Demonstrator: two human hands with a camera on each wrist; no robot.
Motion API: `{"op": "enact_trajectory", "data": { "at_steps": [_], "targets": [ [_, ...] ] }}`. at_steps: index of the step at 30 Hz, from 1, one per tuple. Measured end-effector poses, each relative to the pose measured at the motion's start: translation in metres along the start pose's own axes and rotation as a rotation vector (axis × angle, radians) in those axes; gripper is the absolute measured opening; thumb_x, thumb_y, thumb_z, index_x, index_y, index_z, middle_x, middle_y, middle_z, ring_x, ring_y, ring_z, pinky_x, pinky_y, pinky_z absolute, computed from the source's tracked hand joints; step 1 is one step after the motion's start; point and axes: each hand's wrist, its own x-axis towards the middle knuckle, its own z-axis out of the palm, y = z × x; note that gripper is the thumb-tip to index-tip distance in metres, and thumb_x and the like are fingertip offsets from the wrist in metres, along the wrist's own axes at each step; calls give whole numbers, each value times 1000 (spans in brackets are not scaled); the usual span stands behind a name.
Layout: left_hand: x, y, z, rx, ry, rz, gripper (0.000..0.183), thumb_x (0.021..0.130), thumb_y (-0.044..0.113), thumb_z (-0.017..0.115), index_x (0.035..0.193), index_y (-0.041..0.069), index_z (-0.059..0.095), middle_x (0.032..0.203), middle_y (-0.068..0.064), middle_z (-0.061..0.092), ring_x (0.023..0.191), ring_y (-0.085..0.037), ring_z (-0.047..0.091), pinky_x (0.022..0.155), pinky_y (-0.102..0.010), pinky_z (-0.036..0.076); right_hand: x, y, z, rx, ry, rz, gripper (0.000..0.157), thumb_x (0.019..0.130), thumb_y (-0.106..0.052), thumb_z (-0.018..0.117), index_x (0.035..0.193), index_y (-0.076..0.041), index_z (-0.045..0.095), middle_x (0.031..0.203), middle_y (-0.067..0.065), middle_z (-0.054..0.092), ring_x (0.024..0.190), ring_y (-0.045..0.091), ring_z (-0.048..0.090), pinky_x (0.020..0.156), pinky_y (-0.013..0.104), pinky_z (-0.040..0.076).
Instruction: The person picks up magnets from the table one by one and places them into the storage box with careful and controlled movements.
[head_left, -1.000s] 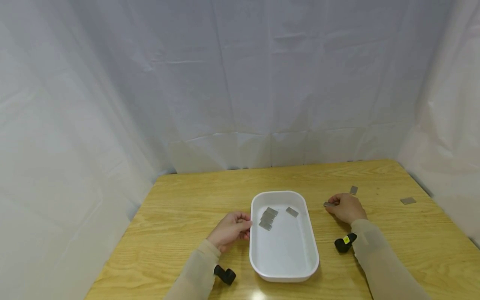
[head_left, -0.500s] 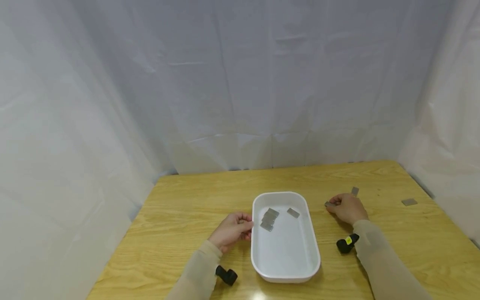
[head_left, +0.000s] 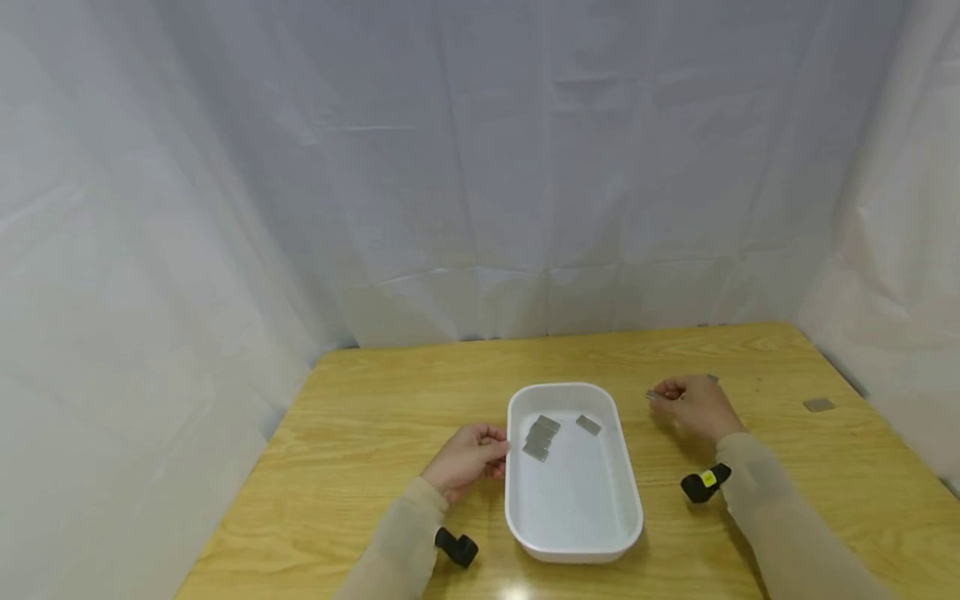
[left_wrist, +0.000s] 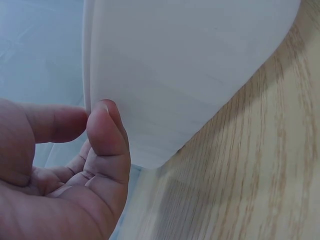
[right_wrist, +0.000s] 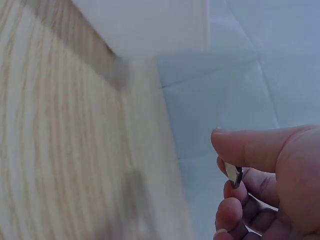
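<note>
A white rectangular tray (head_left: 573,533) with rounded corners stands on the wooden table. Inside it lie several overlapping flat metal plates (head_left: 541,437) and one separate metal plate (head_left: 588,425). My left hand (head_left: 467,458) pinches the tray's left rim; in the left wrist view the thumb and a finger meet at the rim (left_wrist: 88,60). To the right of the tray, my right hand (head_left: 696,406) is raised a little over the table and pinches a small metal plate (right_wrist: 232,173) between thumb and fingers. The other fingers are curled below it.
One metal plate (head_left: 818,405) lies near the table's right edge. Another metal plate (head_left: 713,378) shows partly behind my right hand. White sheeting (head_left: 480,167) hangs behind and on both sides of the wooden table (head_left: 405,392).
My right hand has lifted slightly off the table with the metal plate, now covering more of the plate behind it. The left hand stays at the tray's rim.
</note>
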Motion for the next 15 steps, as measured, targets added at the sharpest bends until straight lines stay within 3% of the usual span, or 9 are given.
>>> {"op": "enact_trajectory", "data": {
  "at_steps": [6, 15],
  "targets": [
    [0, 1, 0, 7, 1, -2, 25, 96, 1, 53, 113, -17, 48, 91, -17, 57, 69, -15, 56, 59, -23, 49, -2, -15, -3, 3, 14, -72, 43, 91, -42, 65, 113, -6, 64, 106, 10, 62, 89, 24, 55, 73, 35, 48],
    [0, 1, 0, 4, 0, -2, 25, 96, 0, 53, 113, -17, 47, 91, -17, 57, 69, -15, 56, 59, -23, 49, -8, -41, -7, -24, 50, -209, 37, 90, -46, 63, 110, -14, 62, 98, 2, 59, 88, 22, 50, 80, 45, 38]
  ]
}}
